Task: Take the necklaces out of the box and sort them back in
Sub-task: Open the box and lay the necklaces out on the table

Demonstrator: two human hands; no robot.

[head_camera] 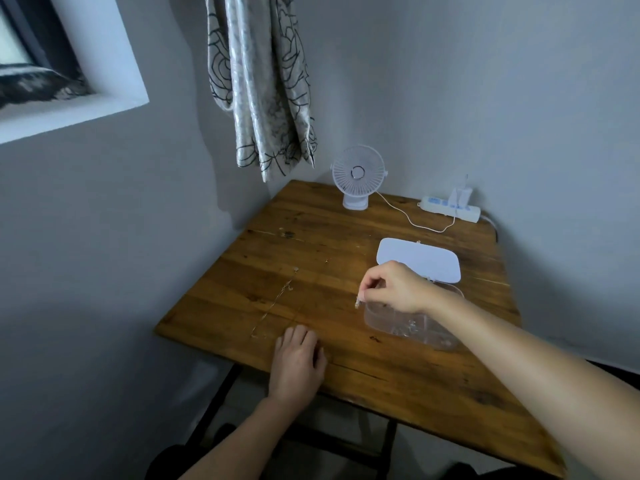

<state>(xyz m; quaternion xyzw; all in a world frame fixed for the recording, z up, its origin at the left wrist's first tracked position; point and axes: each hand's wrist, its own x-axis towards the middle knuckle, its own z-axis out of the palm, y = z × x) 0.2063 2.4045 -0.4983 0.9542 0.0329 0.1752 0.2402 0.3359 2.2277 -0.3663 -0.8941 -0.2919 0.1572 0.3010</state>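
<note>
A clear plastic box (408,323) stands on the wooden table (346,237) with its white lid (419,259) flipped open behind it. My right hand (394,289) hovers over the box's left end and pinches a thin necklace whose small silver end (357,303) dangles below the fingertips. More small silver pieces show inside the box. A fine chain necklace (273,306) lies stretched out on the table to the left, with small pendants (296,270) beyond it. My left hand (298,358) rests on the table near the front edge, fingers loosely curled, holding nothing.
A small white desk fan (357,174) stands at the back of the table. Its cable runs to a white power strip (450,207) at the back right. A patterned curtain (259,81) hangs over the far left corner. Walls close the table's left and back sides.
</note>
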